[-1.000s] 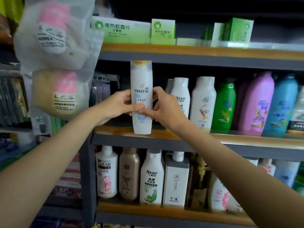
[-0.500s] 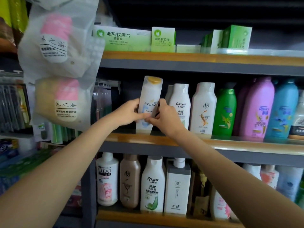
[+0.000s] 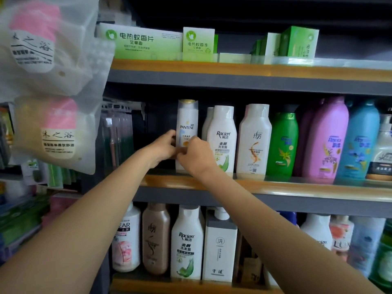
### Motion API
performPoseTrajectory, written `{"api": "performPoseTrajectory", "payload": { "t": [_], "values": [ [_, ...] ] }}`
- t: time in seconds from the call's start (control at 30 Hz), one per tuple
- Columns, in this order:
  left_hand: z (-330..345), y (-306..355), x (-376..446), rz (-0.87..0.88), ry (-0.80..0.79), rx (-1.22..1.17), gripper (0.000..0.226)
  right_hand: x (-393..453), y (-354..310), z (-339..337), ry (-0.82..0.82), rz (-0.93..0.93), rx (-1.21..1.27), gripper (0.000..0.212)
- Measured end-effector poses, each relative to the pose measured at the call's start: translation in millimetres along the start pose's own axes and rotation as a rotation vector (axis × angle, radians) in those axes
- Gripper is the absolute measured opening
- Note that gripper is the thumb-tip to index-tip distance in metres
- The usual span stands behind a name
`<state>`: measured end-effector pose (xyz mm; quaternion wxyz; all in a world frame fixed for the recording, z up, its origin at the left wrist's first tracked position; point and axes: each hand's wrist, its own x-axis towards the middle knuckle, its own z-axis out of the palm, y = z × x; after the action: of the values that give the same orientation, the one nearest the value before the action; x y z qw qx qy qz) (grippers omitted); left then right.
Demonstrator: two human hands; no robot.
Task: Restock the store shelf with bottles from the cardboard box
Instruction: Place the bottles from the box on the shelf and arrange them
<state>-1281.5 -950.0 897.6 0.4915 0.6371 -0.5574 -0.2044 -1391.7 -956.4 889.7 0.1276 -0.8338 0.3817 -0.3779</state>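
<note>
A white Pantene bottle (image 3: 187,122) with a gold cap stands upright at the left end of the middle shelf (image 3: 275,188), just left of a white Raclen bottle (image 3: 222,134). My left hand (image 3: 162,148) grips its lower left side and my right hand (image 3: 196,157) pinches its lower right side. The bottle's base sits behind the shelf's wooden front lip. The cardboard box is out of view.
More bottles fill the middle shelf to the right: white (image 3: 254,139), green (image 3: 283,143), pink (image 3: 326,139), blue (image 3: 360,141). Green boxes (image 3: 144,42) line the top shelf. The lower shelf holds several bottles (image 3: 186,242). Bagged sponges (image 3: 48,128) hang at left.
Both hands carried the Pantene bottle from in front of the shelf lip back onto the shelf. It was tilted half a second ago and now stands upright beside the Raclen bottle.
</note>
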Motion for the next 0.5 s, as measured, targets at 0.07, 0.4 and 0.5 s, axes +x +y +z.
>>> {"api": "performPoseTrajectory", "payload": {
  "t": [0.07, 0.4, 0.5],
  "values": [
    [2.7, 1.5, 1.0, -0.011, 0.016, 0.043, 0.051, -1.8, 2.0, 0.6, -0.019, -0.007, -0.033, 0.025],
    [40.7, 4.3, -56.8, 0.562, 0.703, 0.411, 0.033, -43.0, 15.8, -28.4, 0.206, -0.332, 0.097, 0.019],
    [89.1, 10.6, -90.4, 0.812, 0.592, 0.377, 0.028, -78.9, 51.1, -61.8, 0.271, -0.406, 0.12, 0.019]
  ]
}}
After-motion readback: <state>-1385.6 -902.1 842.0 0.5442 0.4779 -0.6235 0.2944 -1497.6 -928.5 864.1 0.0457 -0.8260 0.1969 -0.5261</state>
